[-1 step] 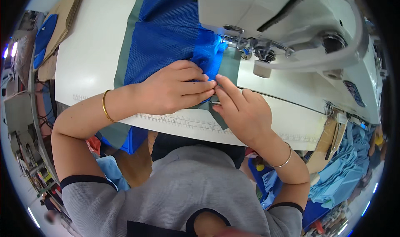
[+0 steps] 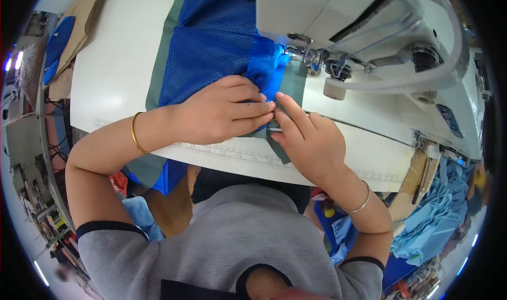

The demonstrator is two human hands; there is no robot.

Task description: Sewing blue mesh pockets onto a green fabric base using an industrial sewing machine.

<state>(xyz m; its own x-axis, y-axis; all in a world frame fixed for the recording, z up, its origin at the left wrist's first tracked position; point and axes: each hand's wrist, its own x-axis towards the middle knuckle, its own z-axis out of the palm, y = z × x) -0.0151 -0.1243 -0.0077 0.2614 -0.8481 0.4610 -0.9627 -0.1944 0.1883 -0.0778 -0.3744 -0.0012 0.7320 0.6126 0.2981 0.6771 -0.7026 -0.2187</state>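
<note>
Blue mesh fabric (image 2: pixel 211 54) lies over grey-green fabric (image 2: pixel 157 70) on the sewing machine table. Its right border, a smoother blue strip (image 2: pixel 266 70), runs under the lit needle area of the white sewing machine (image 2: pixel 311 10). My left hand (image 2: pixel 219 110) bears on the mesh, its fingers drawn together and gripping the strip's edge just in front of the presser foot (image 2: pixel 288 49). Against those fingertips, my right hand (image 2: pixel 311 141) pinches the same edge from the right. Its thumb is partly hidden, and so is the fabric between the fingertips.
A printed ruler scale (image 2: pixel 227 153) follows the near edge of the white table (image 2: pixel 116 52). Light blue cloth pieces (image 2: pixel 433 210) are heaped at the right. Brown cardboard (image 2: pixel 84 25) with a dark blue piece (image 2: pixel 57 46) lies at the far left. A blue bin (image 2: pixel 171 176) sits below the table.
The machine and fabric appear shifted very slightly to the right in the view. Thread at the machine's front now shows as blurred streaks. Both hands keep nearly the same pose.
</note>
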